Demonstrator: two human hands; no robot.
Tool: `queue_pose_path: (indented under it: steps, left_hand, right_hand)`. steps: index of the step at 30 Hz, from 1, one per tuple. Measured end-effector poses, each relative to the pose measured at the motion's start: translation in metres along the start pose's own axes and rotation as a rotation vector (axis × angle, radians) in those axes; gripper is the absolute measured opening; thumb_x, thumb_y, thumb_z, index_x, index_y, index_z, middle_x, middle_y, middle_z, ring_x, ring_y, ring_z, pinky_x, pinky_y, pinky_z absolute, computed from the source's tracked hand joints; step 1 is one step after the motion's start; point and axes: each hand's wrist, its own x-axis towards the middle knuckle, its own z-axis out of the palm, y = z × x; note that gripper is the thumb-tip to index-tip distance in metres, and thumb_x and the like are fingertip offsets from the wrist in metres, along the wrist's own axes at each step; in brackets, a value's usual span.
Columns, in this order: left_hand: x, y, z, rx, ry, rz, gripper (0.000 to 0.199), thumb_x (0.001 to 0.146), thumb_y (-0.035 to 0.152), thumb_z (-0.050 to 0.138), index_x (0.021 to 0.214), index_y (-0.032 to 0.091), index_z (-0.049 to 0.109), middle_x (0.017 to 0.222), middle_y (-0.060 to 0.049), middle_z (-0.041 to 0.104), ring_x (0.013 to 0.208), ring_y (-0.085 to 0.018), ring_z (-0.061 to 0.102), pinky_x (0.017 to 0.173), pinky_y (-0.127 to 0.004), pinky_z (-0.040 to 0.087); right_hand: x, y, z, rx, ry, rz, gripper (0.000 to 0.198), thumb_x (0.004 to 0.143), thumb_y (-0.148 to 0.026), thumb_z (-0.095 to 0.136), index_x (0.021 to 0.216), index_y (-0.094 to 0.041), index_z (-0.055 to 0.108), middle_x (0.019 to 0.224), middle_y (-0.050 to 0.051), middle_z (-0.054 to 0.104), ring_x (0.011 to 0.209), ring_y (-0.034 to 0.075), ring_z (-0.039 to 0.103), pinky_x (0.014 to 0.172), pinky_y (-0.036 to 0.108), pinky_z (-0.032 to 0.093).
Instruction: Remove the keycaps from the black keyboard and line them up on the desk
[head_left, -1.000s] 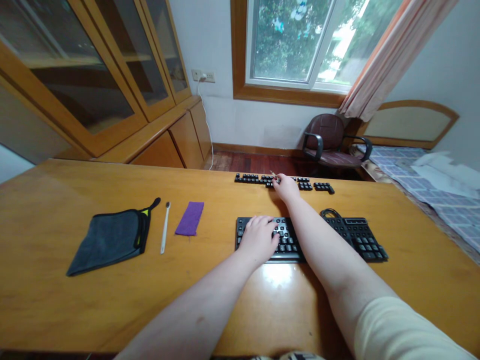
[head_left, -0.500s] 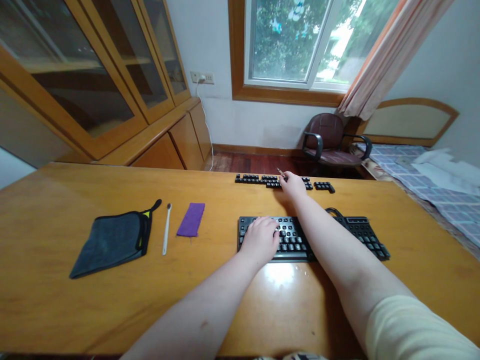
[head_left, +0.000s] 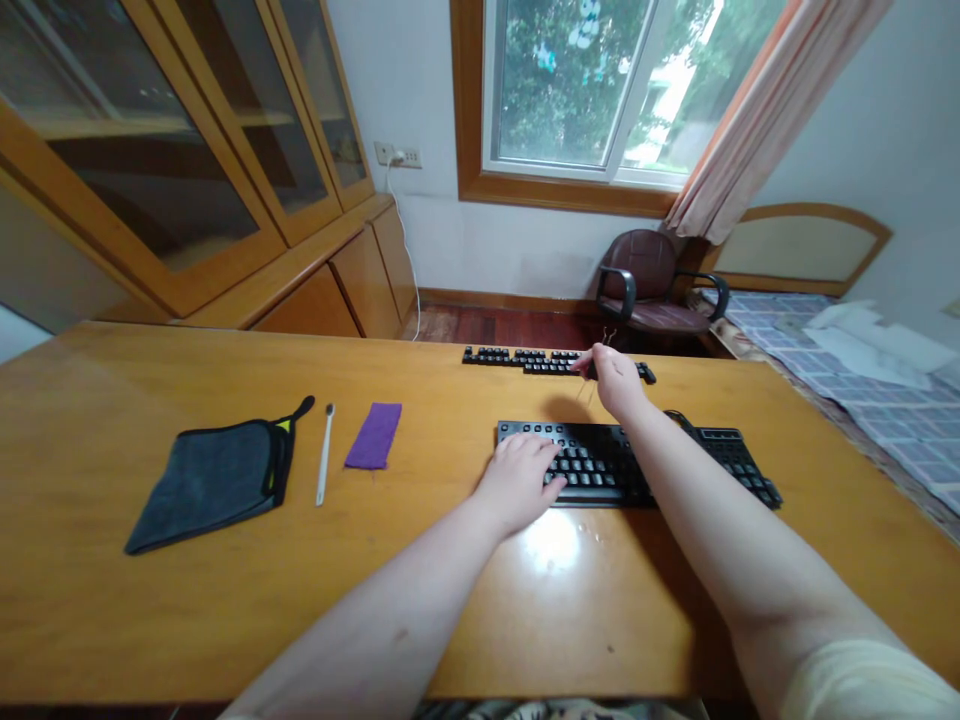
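A black keyboard [head_left: 600,490] lies on the desk in front of me, several of its upper keys without caps. My left hand [head_left: 521,478] rests over its left end, fingers apart and flat on it. Above the desk, beyond the keyboard, my right hand [head_left: 616,382] is closed round a thin wire keycap puller [head_left: 609,338]; wire ends stick out above and below the fingers. Whether a cap sits in the lower wires is too small to tell. Rows of loose black keycaps [head_left: 525,360] line the desk's far edge, partly hidden by my right hand.
On the left lie a folded grey cloth [head_left: 214,480], a white toothbrush [head_left: 325,455] and a purple cloth [head_left: 373,436]. A cable [head_left: 681,422] loops behind the keyboard. Past the wooden desk [head_left: 435,590] stand an office chair [head_left: 645,280], a bed [head_left: 810,320] and a glass-door cabinet [head_left: 247,130].
My right hand has lifted from the row of loose keycaps and come right and nearer, puller still held. The keyboard's left end has shifted right and slightly away under my left hand.
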Motion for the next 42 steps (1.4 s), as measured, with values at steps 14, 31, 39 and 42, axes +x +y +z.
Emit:
queue_pose_path:
  steps: [14,31,39,42]
  left_hand:
    - [-0.003,0.008,-0.004,0.078,-0.107,0.005,0.069,0.061,0.044,0.075,0.122,0.023,0.051,0.12,-0.008,0.054,0.112,-0.029,0.045,0.098,-0.045,0.034]
    - [-0.004,0.008,-0.005,0.059,-0.15,0.087,0.053,0.072,0.035,0.066,0.122,0.026,0.053,0.135,-0.007,0.048,0.122,-0.027,0.042,0.102,-0.047,0.03]
    - [-0.002,0.009,-0.007,0.046,-0.157,0.078,0.053,0.071,0.035,0.067,0.122,0.028,0.054,0.135,-0.006,0.048,0.122,-0.028,0.043,0.101,-0.046,0.031]
    - [-0.002,0.01,-0.007,0.042,-0.155,0.07,0.055,0.071,0.034,0.067,0.123,0.028,0.052,0.135,-0.006,0.048,0.122,-0.027,0.043,0.101,-0.046,0.031]
  right_hand:
    - [-0.097,0.003,-0.017,-0.178,-0.153,0.049,0.023,0.086,-0.032,0.039,0.077,-0.02,0.056,0.061,0.003,0.059,0.06,0.018,0.057,0.061,0.03,0.042]
    - [-0.097,0.008,-0.007,-0.067,-0.249,0.117,0.027,0.088,-0.036,0.044,0.075,-0.019,0.06,0.052,-0.001,0.059,0.055,0.016,0.059,0.061,0.027,0.044]
    - [-0.097,0.002,-0.008,-0.103,-0.37,0.015,0.023,0.089,-0.032,0.043,0.083,-0.02,0.061,0.057,-0.001,0.059,0.058,0.015,0.057,0.063,0.027,0.044]
    - [-0.099,0.0,-0.007,-0.148,-0.329,-0.01,0.023,0.089,-0.034,0.043,0.083,-0.02,0.062,0.063,0.001,0.062,0.061,0.016,0.059,0.063,0.027,0.045]
